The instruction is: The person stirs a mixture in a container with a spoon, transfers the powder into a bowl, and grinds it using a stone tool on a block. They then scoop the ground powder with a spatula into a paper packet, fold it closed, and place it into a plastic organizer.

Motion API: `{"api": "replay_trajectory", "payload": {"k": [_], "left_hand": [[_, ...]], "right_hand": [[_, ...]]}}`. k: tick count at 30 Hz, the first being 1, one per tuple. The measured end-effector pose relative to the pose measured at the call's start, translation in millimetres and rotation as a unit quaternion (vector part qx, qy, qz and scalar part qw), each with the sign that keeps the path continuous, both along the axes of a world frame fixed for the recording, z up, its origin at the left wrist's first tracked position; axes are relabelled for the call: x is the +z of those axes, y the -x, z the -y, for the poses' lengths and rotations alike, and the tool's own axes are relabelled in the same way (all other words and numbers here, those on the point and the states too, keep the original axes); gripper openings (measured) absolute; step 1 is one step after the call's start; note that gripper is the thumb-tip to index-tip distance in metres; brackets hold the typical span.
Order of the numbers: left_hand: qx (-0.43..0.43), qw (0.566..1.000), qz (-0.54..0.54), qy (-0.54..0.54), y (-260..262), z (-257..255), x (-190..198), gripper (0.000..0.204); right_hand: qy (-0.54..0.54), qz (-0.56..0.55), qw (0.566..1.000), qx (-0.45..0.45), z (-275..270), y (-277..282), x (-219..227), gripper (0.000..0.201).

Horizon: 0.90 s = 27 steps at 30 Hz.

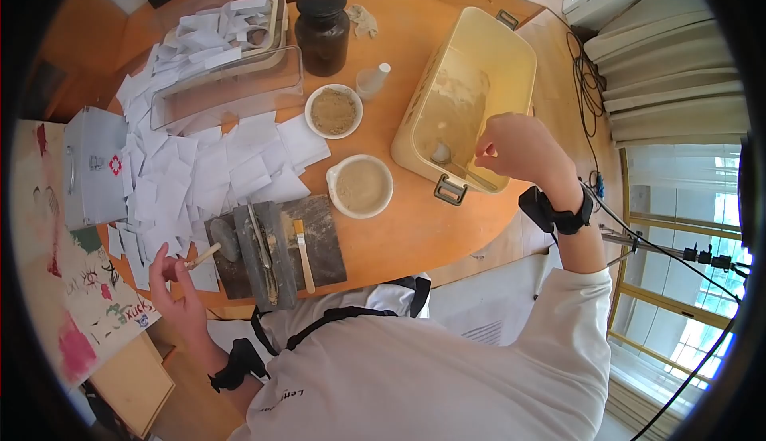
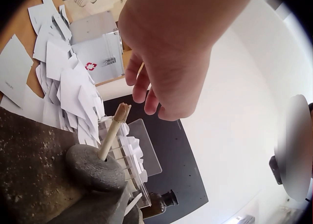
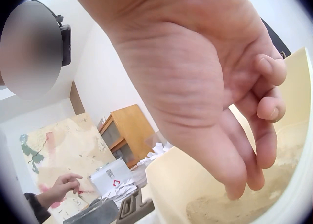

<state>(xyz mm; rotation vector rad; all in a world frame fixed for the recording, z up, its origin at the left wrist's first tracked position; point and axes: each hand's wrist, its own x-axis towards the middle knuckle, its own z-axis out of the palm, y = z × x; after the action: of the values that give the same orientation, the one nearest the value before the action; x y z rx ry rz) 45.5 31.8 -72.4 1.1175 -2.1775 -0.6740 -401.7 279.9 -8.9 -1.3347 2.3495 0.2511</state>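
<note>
My left hand (image 1: 182,301) (image 2: 168,72) is beside the wooden handle of a round grey disc (image 1: 225,239) (image 2: 95,169), with a gap between fingers and handle in the left wrist view. Its fingers are loosely bent. The disc lies by a narrow grey trough (image 1: 267,265) on a dark board (image 1: 323,238), with a brush (image 1: 304,253) alongside. My right hand (image 1: 523,150) (image 3: 205,87) hangs over a yellow bin (image 1: 519,58) (image 3: 168,180), fingers loosely bent downward, nothing visible in them. Under it, a spoon (image 1: 471,171) lies in the bin near pale powdery material (image 1: 459,98).
Two white bowls (image 1: 361,187) (image 1: 333,112), a small bottle (image 1: 372,80) and a dark jar (image 1: 322,38) stand mid-table. Paper pieces (image 1: 199,178) cover the left side, around a clear tray (image 1: 227,94) and a metal case (image 1: 94,166).
</note>
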Motion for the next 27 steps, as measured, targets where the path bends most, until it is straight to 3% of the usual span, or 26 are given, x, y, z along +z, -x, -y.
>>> {"api": "replay_trajectory", "payload": {"k": [4,13,23,26,27], "left_hand": [[0.027,1.000,-0.006,0.005,15,15,-4,0.032],[0.037,0.999,-0.012,-0.022,38,25,-14,0.030],[0.002,1.000,-0.008,-0.027,61,36,-11,0.028],[0.007,1.000,-0.013,-0.028,62,36,-14,0.027],[0.009,0.999,-0.015,-0.028,62,36,-14,0.027]], "right_hand": [[-0.039,0.002,0.998,0.057,-2,2,-11,0.018],[-0.162,0.002,0.982,0.094,16,1,-26,0.020],[-0.179,0.004,0.979,0.097,22,5,-27,0.004],[-0.133,-0.046,0.984,0.109,18,5,-30,0.001],[-0.072,-0.094,0.987,0.108,14,5,-34,0.002]]}}
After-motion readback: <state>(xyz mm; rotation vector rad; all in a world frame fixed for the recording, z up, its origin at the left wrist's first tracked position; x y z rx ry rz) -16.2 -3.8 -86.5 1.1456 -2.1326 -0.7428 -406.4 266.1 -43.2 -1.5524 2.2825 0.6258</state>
